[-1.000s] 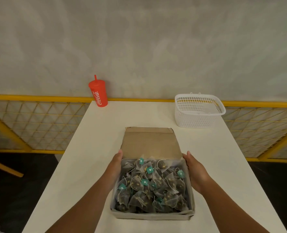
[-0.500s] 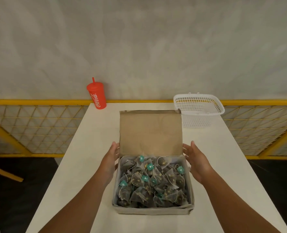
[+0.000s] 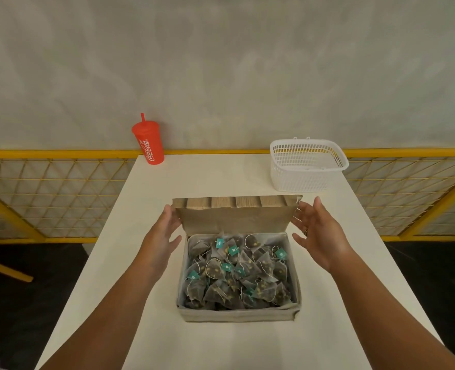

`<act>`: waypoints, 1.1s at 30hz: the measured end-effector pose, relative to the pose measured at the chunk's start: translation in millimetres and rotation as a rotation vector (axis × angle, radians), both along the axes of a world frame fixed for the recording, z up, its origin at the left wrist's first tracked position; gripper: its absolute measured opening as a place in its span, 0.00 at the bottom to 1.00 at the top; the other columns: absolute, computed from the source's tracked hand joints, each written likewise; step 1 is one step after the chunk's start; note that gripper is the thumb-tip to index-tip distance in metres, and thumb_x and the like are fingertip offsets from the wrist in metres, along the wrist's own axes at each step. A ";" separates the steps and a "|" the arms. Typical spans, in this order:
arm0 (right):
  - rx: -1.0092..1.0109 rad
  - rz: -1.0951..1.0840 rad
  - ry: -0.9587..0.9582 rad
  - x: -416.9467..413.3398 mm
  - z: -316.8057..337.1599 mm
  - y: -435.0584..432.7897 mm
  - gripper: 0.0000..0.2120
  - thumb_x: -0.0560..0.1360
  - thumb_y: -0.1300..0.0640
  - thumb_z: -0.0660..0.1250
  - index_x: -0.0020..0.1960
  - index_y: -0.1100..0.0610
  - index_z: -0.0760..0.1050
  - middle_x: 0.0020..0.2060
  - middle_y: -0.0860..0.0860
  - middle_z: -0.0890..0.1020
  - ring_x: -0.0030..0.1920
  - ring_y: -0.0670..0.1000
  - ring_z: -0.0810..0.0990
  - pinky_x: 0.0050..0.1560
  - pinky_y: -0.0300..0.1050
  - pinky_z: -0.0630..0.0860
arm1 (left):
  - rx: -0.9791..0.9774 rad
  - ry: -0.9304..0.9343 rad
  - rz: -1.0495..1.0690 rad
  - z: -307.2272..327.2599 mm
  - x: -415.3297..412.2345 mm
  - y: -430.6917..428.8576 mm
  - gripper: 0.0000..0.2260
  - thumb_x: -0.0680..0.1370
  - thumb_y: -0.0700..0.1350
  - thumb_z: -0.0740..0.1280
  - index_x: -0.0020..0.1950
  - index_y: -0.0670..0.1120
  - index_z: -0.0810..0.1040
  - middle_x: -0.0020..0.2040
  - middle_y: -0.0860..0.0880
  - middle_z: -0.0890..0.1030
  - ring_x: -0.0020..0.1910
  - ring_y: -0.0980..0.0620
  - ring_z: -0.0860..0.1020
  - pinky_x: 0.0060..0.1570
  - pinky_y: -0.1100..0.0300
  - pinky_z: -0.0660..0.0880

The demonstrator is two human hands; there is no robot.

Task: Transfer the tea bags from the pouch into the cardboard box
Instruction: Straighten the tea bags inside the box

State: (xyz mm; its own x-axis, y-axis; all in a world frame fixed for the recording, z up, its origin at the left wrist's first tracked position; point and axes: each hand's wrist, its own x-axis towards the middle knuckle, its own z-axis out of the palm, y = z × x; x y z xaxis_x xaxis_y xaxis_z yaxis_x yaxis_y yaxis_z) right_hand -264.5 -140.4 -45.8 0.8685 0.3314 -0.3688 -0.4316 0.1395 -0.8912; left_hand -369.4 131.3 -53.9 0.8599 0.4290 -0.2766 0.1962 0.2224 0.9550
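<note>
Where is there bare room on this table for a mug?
Bare table lies between the red cup and white basket, and before the box. Its lid is crowded by the left hand and right hand.

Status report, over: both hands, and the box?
Left hand open, fingers at left edge of lid. Right hand open beside its right edge. Box full of tea bags, lid upright. Nothing in the way.
</note>
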 end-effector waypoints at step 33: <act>-1.318 0.731 -0.943 -65.7 -40.2 57.3 0.21 0.76 0.52 0.59 0.69 0.47 0.66 0.71 0.52 0.61 0.62 0.59 0.71 0.60 0.51 0.72 | 0.022 0.079 -0.083 12.0 -1.3 -1.1 0.25 0.77 0.61 0.50 0.73 0.56 0.56 0.74 0.52 0.61 0.68 0.49 0.66 0.64 0.48 0.64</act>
